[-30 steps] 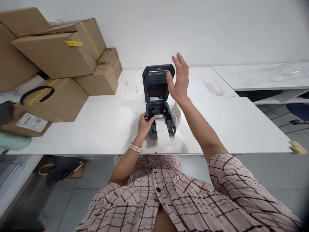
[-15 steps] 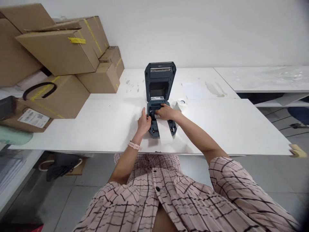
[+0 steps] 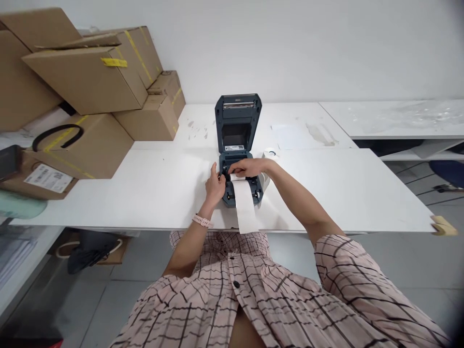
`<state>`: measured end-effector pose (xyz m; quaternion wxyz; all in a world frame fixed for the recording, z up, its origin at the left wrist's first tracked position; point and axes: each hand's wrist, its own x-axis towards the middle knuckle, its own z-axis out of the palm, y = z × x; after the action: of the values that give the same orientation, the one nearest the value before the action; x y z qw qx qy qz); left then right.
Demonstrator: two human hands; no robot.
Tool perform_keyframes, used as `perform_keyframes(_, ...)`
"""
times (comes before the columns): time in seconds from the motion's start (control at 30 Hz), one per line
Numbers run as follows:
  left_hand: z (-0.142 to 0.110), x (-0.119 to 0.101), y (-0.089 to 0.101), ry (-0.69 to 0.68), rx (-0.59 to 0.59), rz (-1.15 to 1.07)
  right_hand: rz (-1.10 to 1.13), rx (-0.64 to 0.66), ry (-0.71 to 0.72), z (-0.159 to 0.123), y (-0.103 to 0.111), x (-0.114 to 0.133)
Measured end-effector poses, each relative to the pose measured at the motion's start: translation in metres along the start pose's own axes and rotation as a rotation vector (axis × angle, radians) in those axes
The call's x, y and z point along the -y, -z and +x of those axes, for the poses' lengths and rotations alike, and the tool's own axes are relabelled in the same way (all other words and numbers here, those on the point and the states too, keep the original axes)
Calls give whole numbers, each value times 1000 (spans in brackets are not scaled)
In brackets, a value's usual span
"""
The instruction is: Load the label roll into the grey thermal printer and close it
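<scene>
A dark label printer (image 3: 239, 129) stands on the white table with its lid raised. Inside it sits a small white label roll (image 3: 238, 177), and its paper strip (image 3: 246, 208) runs out over the front to the table's near edge. My left hand (image 3: 215, 187) grips the printer's left side, thumb at the inner edge and one finger pointing up. From the right, my right hand (image 3: 250, 167) reaches in with fingers curled over the roll, hiding part of it. Behind my right wrist, at the printer's right, is another white roll (image 3: 270, 153).
Cardboard boxes (image 3: 87, 79) are piled on the left of the white table (image 3: 174, 193), with a black curved strap among them. At the back right lies a whitish sheet (image 3: 290, 135). A wooden piece (image 3: 444, 226) sits at the table's right corner.
My right hand has shifted slightly left and down, its fingers now over the roll. The paper strip lies flatter and hangs further past the table edge. My left hand stays at the printer's side.
</scene>
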<state>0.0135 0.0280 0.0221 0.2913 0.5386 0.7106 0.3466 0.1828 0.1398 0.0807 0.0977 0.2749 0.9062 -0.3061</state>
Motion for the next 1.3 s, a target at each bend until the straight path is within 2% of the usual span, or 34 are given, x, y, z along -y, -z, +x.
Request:
perform_keyframes(0.07, 0, 1, -1, -1, -11, -24, 95, 23, 35, -5, 2, 1)
perform_keyframes(0.17, 0, 3, -2, -8, -33, -62, 203, 18, 169, -24, 6, 1)
perform_keyframes(0.27, -1, 4, -2, -14, -36, -96, 323, -106, 315, -66, -1, -8)
perform_keyframes(0.37, -3, 3, -1, 4, -28, -103, 522, -287, 389, -125, -23, -32)
perform_keyframes(0.43, -4, 3, -1, 18, -21, -108, 644, -426, 330, -162, -43, -55)
perform_keyframes(0.53, -5, 2, -1, 15, -16, -118, 766, -651, 56, -193, -69, -92)
perform_keyframes(0.6, -5, 2, -1, 1, -21, -112, 828, -788, -113, -195, -80, -116)
perform_keyframes(0.7, -4, 3, -2, -8, -24, -99, 901, -921, -253, -179, -93, -142)
perform_keyframes(0.8, -4, 4, -2, 2, -30, -106, 951, -950, -316, -166, -102, -154)
perform_keyframes(0.93, -4, 4, -3, 1, -32, -108, 896, -910, -343, -181, -101, -153)
perform_keyframes(1.03, -5, 4, -3, -8, -20, -100, 832, -986, -311, -192, -83, -145)
perform_keyframes(1.1, -4, 4, -2, -20, -22, -95, 777, -1017, -278, -184, -62, -139)
perform_keyframes(1.2, -3, 3, -3, -27, -36, -89, 695, -887, -285, -149, -30, -133)
perform_keyframes(1.3, -3, 3, -2, -13, -27, -83, 662, -710, -357, -110, -8, -131)
